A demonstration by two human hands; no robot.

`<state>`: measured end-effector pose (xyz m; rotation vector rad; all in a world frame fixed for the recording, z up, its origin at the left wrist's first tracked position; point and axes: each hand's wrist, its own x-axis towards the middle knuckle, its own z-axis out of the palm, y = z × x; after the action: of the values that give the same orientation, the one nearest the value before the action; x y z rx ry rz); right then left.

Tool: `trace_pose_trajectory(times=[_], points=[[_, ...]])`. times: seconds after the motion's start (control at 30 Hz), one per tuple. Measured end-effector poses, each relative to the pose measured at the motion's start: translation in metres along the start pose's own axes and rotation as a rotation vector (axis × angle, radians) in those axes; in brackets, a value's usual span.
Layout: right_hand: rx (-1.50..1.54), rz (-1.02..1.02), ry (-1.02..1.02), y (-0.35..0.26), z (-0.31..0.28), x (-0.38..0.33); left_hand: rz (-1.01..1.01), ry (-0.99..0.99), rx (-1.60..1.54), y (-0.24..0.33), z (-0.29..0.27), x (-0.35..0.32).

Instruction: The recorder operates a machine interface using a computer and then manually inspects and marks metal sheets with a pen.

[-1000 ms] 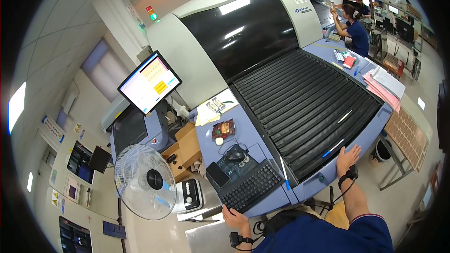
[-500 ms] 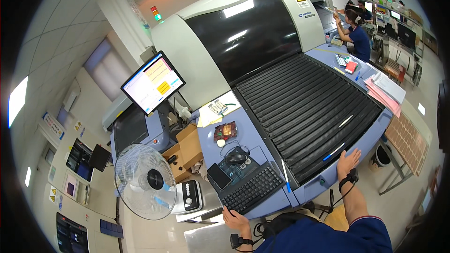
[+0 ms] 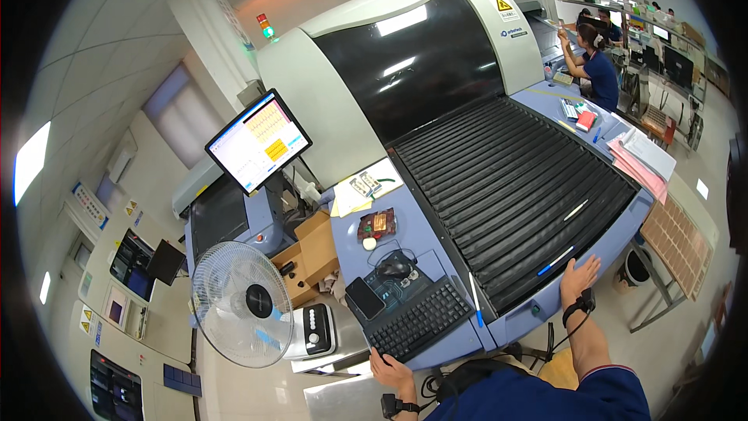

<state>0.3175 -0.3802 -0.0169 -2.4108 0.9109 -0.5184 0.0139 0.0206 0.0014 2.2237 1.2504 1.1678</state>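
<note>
My right hand [image 3: 578,277] lies flat, fingers stretched, on the blue-grey front edge of a large machine. Just beside it is a blue-and-white pen [image 3: 555,261] on the black ribbed bed [image 3: 518,187]. At the near left corner of a black keyboard [image 3: 421,320], my left hand [image 3: 391,372] rests with its fingers extended and partly seen; it holds nothing that I can see. A black mouse [image 3: 395,266] and a dark phone [image 3: 365,298] lie behind the keyboard. Another blue-and-white pen [image 3: 476,300] lies to the keyboard's right. A thin white stick [image 3: 576,210] sits farther up the bed.
A lit monitor [image 3: 259,142] stands left of the machine's dark hood [image 3: 413,54]. A white fan [image 3: 242,304] and an open cardboard box [image 3: 315,248] are at the left. Papers [image 3: 645,154] lie at the right, near a brown panel [image 3: 676,245]. A co-worker [image 3: 598,70] sits far right.
The whole view has shifted slightly. Both hands stay at the same places, on the machine's front edge and at the keyboard's corner.
</note>
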Motion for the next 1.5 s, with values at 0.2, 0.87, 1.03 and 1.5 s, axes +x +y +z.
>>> trace_pose_trajectory(times=[0.2,0.87,1.03,1.5], points=[[0.001,-0.018,0.024,0.005,0.005,0.004,-0.001,-0.005,-0.002,0.000,0.002,0.000],[-0.003,-0.004,-0.016,-0.002,-0.003,-0.001,-0.006,0.016,0.016,-0.005,0.005,0.000],[-0.011,-0.005,-0.009,-0.002,-0.005,0.000,0.001,0.024,0.028,-0.003,0.006,-0.003],[0.008,-0.126,-0.024,-0.022,-0.013,-0.003,-0.038,0.013,-0.027,0.010,-0.006,0.007]])
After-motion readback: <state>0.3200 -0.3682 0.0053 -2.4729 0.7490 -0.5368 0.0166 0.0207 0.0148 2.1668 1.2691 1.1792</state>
